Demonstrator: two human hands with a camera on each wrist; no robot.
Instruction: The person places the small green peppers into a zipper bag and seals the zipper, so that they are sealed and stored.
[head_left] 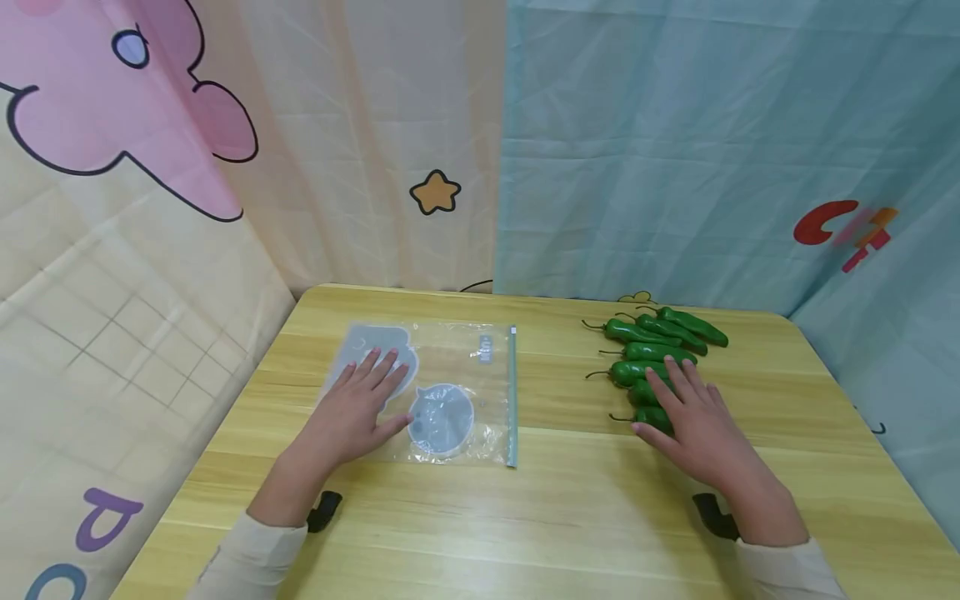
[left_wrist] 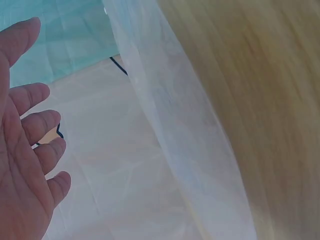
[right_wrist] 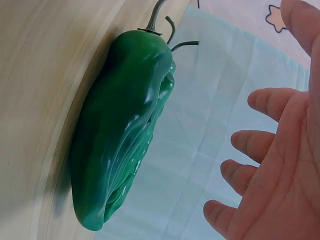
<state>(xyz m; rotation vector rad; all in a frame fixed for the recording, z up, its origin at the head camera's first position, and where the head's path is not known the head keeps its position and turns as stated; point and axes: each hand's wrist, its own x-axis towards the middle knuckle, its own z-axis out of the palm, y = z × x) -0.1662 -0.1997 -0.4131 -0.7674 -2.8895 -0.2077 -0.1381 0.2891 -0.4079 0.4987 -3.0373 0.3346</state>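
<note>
A clear plastic zip bag [head_left: 450, 354] with grey cartoon prints lies flat on the left half of the table, its green zip strip [head_left: 513, 400] toward the right. Over the bag's left part my left hand [head_left: 358, 417] is held palm down, fingers straight and spread, gripping nothing. Several long green peppers [head_left: 643, 332] lie in a stacked row at the right, stems pointing left. My right hand [head_left: 701, 429] hovers above the nearer ones with fingers extended, hiding part of them. In the right wrist view a gap shows between that palm and the nearest glossy pepper [right_wrist: 120, 120].
The wooden table [head_left: 480, 521] has rounded back corners. Behind it hang a cream curtain [head_left: 375, 125] with cartoon prints and a blue-green curtain [head_left: 637, 150]. Black pieces [head_left: 324, 511] show under both wrists.
</note>
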